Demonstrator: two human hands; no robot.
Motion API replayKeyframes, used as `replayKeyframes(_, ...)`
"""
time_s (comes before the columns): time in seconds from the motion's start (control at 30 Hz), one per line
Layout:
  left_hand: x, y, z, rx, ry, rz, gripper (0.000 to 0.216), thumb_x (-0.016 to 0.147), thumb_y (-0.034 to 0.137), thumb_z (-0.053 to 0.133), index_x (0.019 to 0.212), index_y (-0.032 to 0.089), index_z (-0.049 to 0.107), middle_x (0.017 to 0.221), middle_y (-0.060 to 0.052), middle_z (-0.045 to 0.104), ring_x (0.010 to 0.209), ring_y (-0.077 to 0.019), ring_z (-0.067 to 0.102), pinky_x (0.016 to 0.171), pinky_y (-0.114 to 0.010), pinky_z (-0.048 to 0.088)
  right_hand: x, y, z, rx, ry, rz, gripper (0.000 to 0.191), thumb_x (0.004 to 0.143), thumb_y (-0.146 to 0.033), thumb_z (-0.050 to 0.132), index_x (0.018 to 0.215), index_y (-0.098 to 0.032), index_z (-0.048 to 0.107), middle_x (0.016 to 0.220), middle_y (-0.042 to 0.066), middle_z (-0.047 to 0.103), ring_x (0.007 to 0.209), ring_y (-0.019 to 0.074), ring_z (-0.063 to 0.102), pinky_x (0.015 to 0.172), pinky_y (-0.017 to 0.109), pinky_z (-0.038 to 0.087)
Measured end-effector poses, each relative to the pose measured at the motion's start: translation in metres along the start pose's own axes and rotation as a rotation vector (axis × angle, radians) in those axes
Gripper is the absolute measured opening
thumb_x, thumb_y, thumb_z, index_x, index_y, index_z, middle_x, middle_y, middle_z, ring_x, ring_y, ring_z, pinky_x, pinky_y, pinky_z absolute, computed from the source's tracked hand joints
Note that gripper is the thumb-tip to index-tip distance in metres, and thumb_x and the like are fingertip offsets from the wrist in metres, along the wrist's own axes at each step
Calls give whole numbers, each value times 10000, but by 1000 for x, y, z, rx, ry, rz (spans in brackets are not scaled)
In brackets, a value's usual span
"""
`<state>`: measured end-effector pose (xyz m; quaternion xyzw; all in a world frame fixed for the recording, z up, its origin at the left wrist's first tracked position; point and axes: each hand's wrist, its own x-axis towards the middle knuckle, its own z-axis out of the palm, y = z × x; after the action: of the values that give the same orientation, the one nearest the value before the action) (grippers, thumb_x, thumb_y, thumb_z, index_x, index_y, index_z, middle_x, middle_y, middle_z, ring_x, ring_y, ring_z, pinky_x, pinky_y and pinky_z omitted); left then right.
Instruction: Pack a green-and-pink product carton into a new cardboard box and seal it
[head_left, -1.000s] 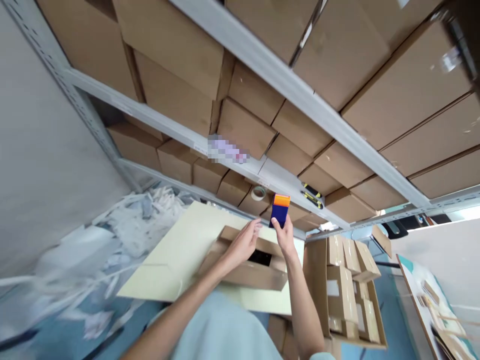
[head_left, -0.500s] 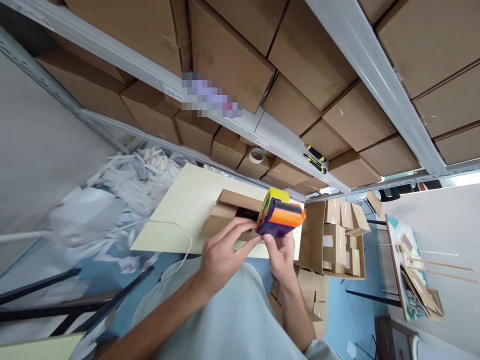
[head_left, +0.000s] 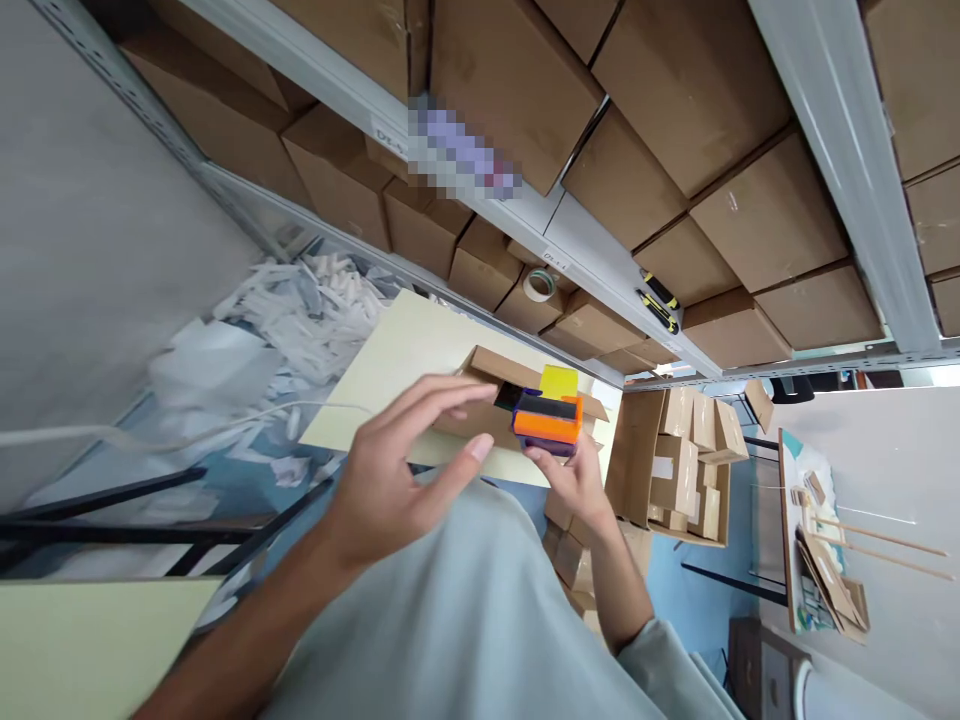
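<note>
I'd take the seemingly stiff tape dispenser [head_left: 547, 428] where the right hand [head_left: 581, 482] pinches it, near the bench's [head_left: 397, 345] right edge; left hand [head_left: 394, 475] spread.

The right hand [head_left: 574, 478] holds the dispenser [head_left: 546, 428] in front of an open box [head_left: 484, 362] on the table [head_left: 375, 360], the left hand [head_left: 405, 468] hovers just beside it, fingers spread, two knives [head_left: 658, 312] lie on the shelf [head_left: 600, 280], and small boxes [head_left: 673, 472] fill a carton [head_left: 632, 455] at right.

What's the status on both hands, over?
Left hand open, empty. Right hand gripping boxy orange-and-purple tape dispenser. Open brown cardboard box beyond, partly hidden.
</note>
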<state>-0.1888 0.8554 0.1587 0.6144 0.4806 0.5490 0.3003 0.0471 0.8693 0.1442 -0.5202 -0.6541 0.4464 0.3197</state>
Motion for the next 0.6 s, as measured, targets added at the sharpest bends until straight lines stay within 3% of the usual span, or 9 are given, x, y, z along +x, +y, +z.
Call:
replayKeyframes(0.17, 24, 15, -15, 43, -87, 41, 310, 1026, 396, 691, 1301, 269, 757, 1263, -76, 768, 1160, -256, 720, 1016, -408, 643, -3, -4, -20, -230, -58, -107, 331, 1010, -527, 791, 1157, -235, 740, 1070, 87, 803, 991, 273, 758, 934, 407, 645)
replayKeyframes(0.47, 30, 9, -9, -25, -294, 65, 255, 1074, 423, 628, 1183, 278, 809, 1144, -69, 794, 1090, -252, 727, 955, -400, 636, -7, -2, -46, -496, -145, -395, 118, 1053, -297, 673, 1155, -244, 695, 1035, 87, 753, 975, 272, 702, 948, 423, 613)
replayKeyframes(0.6, 30, 7, -6, -31, -351, 87, 222, 1078, 400, 624, 1075, 295, 821, 1039, -55, 786, 1026, -244, 733, 944, -392, 633, -10, 0, -57, -560, -188, -409, 55, 1059, -282, 649, 1095, -249, 676, 953, 70, 721, 926, 262, 673, 913, 417, 602)
